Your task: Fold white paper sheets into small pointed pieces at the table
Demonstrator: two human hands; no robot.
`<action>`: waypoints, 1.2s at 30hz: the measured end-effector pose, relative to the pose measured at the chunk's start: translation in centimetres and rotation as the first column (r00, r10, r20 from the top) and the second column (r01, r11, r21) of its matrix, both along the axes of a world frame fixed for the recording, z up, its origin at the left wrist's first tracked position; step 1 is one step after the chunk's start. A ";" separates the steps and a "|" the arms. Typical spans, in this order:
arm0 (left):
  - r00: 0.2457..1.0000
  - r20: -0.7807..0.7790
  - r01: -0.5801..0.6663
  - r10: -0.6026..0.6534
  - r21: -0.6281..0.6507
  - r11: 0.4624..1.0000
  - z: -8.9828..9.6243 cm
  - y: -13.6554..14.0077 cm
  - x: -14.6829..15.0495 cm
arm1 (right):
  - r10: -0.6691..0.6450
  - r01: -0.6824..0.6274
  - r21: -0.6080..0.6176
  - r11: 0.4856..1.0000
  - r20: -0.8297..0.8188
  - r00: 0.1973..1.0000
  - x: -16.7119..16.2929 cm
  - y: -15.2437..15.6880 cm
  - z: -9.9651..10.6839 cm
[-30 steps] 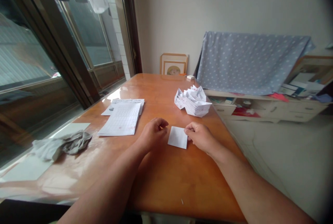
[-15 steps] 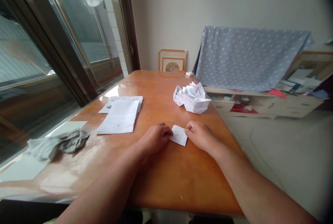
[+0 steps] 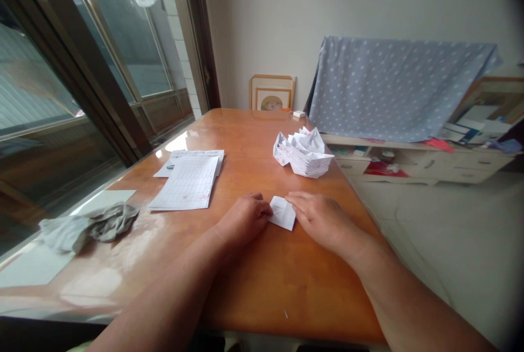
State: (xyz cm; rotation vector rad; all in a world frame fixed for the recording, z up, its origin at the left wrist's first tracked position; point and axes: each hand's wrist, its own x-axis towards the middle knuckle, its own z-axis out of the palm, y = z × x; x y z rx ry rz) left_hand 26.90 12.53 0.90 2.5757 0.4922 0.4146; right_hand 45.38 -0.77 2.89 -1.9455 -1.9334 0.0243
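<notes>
While the left hand (image 3: 252, 214) bends over the left edge of a small folded paper (image 3: 283, 220), the right hand (image 3: 317, 216) lies along its right edge and upper right corner. The left fingers are curled in with the thumb at the paper; whether they pinch it or only press it, I cannot tell. The right fingers are stretched out, side by side. The paper lies on the brown counter (image 3: 295, 281), between the two hands, with creases showing on its face. Beyond the right hand stands a cluster of nested, folded paper shapes (image 3: 311, 165). To the left of the left hand lies a pile of printed sheets (image 3: 184, 184), overlapping at the far end. Further left, a crumpled grey cloth (image 3: 113, 222) rests near the counter's edge.
</notes>
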 end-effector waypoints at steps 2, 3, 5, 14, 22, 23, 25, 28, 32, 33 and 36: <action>1.000 -0.016 0.012 -0.011 0.019 1.000 0.2 -0.1 0.0 | 0.055 -0.056 -0.038 0.998 -0.007 0.998 -0.2 -0.4 0.0; 0.999 -0.028 0.016 -0.015 0.030 0.999 0.3 -0.1 0.0 | 0.078 -0.078 -0.058 0.995 -0.004 0.997 -0.3 -0.6 0.0; 0.998 -0.057 0.023 -0.020 0.055 0.998 0.5 -0.2 0.1 | 0.108 -0.107 -0.091 0.990 0.009 0.994 -0.6 -0.8 -0.1; 0.987 -0.158 0.031 -0.002 0.186 0.982 1.7 -0.6 -0.5 | 0.110 -0.092 -0.207 0.974 0.077 0.991 -1.3 -1.2 -1.0; 0.991 -0.133 0.037 -0.007 0.226 0.973 1.7 -0.1 -1.7 | 0.110 -0.080 -0.227 0.971 0.119 0.987 -2.1 -1.3 -0.8; 0.993 -0.121 0.026 0.002 0.228 0.973 1.7 -0.1 -1.8 | 0.108 -0.079 -0.229 0.970 0.116 0.987 -2.0 -1.3 -0.8; 0.994 -0.103 -0.003 0.028 0.234 0.972 1.8 0.1 -1.9 | 0.113 -0.082 -0.235 0.969 0.120 0.986 -2.0 -1.3 -0.8; 0.994 -0.094 -0.031 0.055 0.240 0.970 1.9 0.0 -1.9 | 0.126 -0.089 -0.250 0.964 0.137 0.983 -2.0 -1.3 -0.7; 0.993 -0.116 -0.004 0.031 0.227 0.974 1.9 -0.3 -1.8 | 0.126 -0.085 -0.264 0.961 0.142 0.982 -2.0 -1.3 -0.5; 0.992 -0.128 0.007 0.022 0.223 0.975 2.0 -0.3 -1.8 | 0.127 -0.086 -0.266 0.960 0.142 0.982 -2.1 -1.3 -0.5; 0.986 -0.163 0.016 0.021 0.222 0.975 2.1 -0.6 -1.9 | 0.125 -0.084 -0.272 0.959 0.140 0.982 -2.1 -1.3 -0.5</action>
